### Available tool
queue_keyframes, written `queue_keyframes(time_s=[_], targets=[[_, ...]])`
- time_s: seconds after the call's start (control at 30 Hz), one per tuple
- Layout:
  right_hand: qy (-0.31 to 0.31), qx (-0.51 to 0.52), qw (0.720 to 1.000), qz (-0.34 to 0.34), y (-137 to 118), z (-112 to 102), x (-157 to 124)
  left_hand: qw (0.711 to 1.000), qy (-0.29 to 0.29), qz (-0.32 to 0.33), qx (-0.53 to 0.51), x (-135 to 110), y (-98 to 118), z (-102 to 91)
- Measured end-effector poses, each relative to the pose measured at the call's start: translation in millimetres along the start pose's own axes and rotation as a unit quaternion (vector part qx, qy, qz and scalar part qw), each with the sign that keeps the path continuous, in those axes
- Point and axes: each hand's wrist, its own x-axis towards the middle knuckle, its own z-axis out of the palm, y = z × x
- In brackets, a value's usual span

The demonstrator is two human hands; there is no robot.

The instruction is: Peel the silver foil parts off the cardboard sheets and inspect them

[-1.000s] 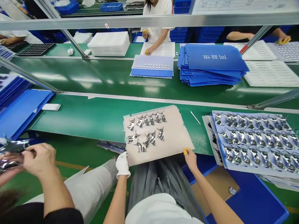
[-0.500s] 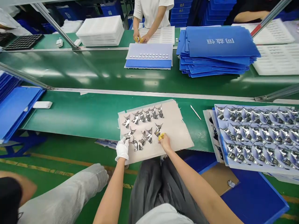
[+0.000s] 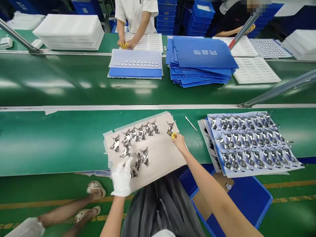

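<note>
A beige foam sheet (image 3: pixel 158 158) lies on the green conveyor belt, carrying several crumpled silver foil pieces (image 3: pixel 140 133) in loose rows. My left hand (image 3: pixel 120 179), in a white glove, rests at the sheet's near edge, its fingers reaching the lower foil pieces. My right hand (image 3: pixel 179 142) is bare, with a yellow finger cot (image 3: pixel 174 135). Its fingertips sit just under a lone foil piece (image 3: pixel 170 128) at the sheet's right side. Whether either hand grips a piece is hard to see.
To the right, a blue sheet (image 3: pixel 249 143) holds rows of foil pieces, near a thin white tool (image 3: pixel 191 123). Beyond the belt are stacked blue sheets (image 3: pixel 199 59), white foam trays (image 3: pixel 69 31) and a co-worker's hands (image 3: pixel 125 44). A blue tote (image 3: pixel 237 200) sits below.
The view has swung, shifting everything left. My left hand has moved onto the lower foil pieces, and my right hand has moved up the sheet towards the lone piece. Sandalled feet now show at lower left.
</note>
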Motion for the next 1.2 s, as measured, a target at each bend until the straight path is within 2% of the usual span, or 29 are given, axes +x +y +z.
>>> queue_keyframes(time_s=[0.07, 0.1, 0.2, 0.27, 0.33, 0.4, 0.53, 0.77, 0.87, 0.93, 1.0, 1.07, 1.1, 1.2], targets=[[-0.009, -0.022, 1.000, -0.008, 0.4, -12.5, 14.3, 0.993, -0.032, 0.117, 0.000, 7.5, 45.0, 29.1], [-0.015, -0.033, 0.999, -0.012, 2.6, -18.5, 18.6, 0.988, -0.053, 0.144, -0.001, 12.5, 67.9, 46.8], [-0.031, -0.061, 0.997, -0.025, 13.5, -35.2, 25.1, 0.981, -0.086, 0.172, 0.007, 29.7, 127.6, 103.4], [-0.038, -0.078, 0.996, -0.035, 20.3, -43.9, 29.2, 0.979, -0.099, 0.176, 0.020, 40.6, 155.1, 137.1], [-0.043, -0.093, 0.994, -0.045, 23.7, -49.6, 35.5, 0.979, -0.107, 0.169, 0.035, 49.9, 172.0, 163.1], [-0.049, -0.107, 0.991, -0.056, 23.0, -52.0, 44.0, 0.981, -0.110, 0.151, 0.050, 56.7, 180.0, 180.6], [-0.071, -0.130, 0.986, -0.079, 13.4, -46.0, 62.9, 0.986, -0.110, 0.102, 0.073, 62.3, 181.9, 196.3], [-0.094, -0.180, 0.975, -0.091, -8.7, -21.7, 87.3, 0.992, -0.096, 0.038, 0.076, 58.4, 189.7, 199.8], [-0.109, -0.195, 0.970, -0.100, -12.7, -25.1, 86.7, 0.994, -0.080, 0.032, 0.067, 41.4, 191.8, 191.6], [-0.095, -0.207, 0.968, -0.104, -10.3, -29.1, 77.8, 0.995, -0.074, 0.045, 0.054, 21.4, 183.2, 178.2], [-0.049, -0.221, 0.967, -0.114, -3.9, -27.8, 59.5, 0.995, -0.069, 0.063, 0.037, -3.6, 162.6, 156.6], [-0.024, -0.224, 0.964, -0.141, 4.8, -16.5, 30.3, 0.996, -0.050, 0.067, 0.024, -30.3, 130.3, 127.3], [-0.044, -0.218, 0.961, -0.163, 8.9, -6.7, 12.0, 0.998, -0.030, 0.055, 0.024, -42.8, 110.8, 110.9], [-0.163, -0.164, 0.939, -0.254, 14.6, 34.3, -49.2, 0.997, 0.064, -0.006, 0.040, -71.6, 48.3, 64.3]])
